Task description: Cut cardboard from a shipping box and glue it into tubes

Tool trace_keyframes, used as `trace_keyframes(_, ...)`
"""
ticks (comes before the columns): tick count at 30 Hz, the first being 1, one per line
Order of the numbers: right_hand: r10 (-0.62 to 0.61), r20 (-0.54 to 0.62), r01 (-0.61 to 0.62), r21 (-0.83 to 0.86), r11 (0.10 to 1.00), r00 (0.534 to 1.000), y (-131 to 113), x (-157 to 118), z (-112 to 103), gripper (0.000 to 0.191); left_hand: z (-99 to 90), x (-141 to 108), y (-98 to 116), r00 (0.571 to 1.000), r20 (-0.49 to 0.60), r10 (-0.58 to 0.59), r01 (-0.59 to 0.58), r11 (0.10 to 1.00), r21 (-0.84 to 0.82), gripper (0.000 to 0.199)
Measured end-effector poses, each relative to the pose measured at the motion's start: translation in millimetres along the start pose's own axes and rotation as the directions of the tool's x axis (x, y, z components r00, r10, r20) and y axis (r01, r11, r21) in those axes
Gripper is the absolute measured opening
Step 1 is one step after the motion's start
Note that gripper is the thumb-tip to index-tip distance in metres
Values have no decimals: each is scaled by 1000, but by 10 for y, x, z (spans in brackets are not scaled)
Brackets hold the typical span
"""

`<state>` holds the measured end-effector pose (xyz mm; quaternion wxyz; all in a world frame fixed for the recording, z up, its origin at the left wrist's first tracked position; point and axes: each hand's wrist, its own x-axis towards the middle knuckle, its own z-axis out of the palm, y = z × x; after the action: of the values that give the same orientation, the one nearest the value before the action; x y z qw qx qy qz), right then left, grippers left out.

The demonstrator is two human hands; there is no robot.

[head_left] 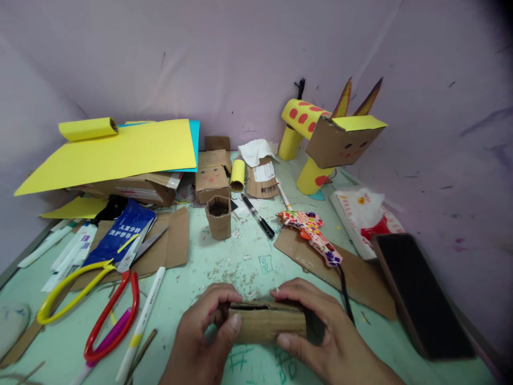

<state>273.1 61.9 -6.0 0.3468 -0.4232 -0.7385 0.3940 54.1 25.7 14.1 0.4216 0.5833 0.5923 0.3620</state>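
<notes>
A rolled piece of corrugated cardboard [269, 324] lies crosswise low in the head view, with a dark slit along its upper side. My left hand [206, 326] grips its left end, thumb on the near face and fingers behind. At the other end, my right hand [320, 323] holds it between thumb and fingers. Beyond them, a small upright cardboard tube [219, 220] with an angular open top stands on the table. Right of that lies a black pen [258, 215]. A flower-patterned glue gun [310, 232] rests on a flat cardboard strip [364, 283].
Red-and-yellow-handled scissors [130, 294] and a white marker [142, 323] lie at left. Yellow card sheets [128, 152] overhang boxes behind them. A spotted yellow cardboard animal [320, 144] stands at back right. A phone [420, 291] and a tissue pack [360, 214] sit at right.
</notes>
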Motion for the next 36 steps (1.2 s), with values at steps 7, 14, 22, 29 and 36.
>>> trace_keyframes(7, 102, 80, -113, 155, 981, 992, -194, 139, 82, 29, -23, 17, -28, 997, 18, 69, -70, 997, 35, 8)
trace_keyframes(14, 114, 79, -129, 233, 964, 990, -232, 234, 150, 10, -30, 9, -37, 994, 26, 109, -110, 993, 47, 5)
trace_keyframes(22, 100, 95, -117, 192, 974, 990, -229, 218, 144, 8, -13, 8, 5, 981, 18, 193, -194, 975, 110, 3)
trace_keyframes(29, 98, 91, -114, 192, 975, 991, -223, 238, 140, 9, -6, 25, 17, 979, 28, 203, -205, 971, 124, 3)
trace_keyframes(36, 164, 84, -177, 184, 967, 983, -211, 225, 171, 18, -9, 19, 4, 973, 66, 221, -229, 964, 138, 4)
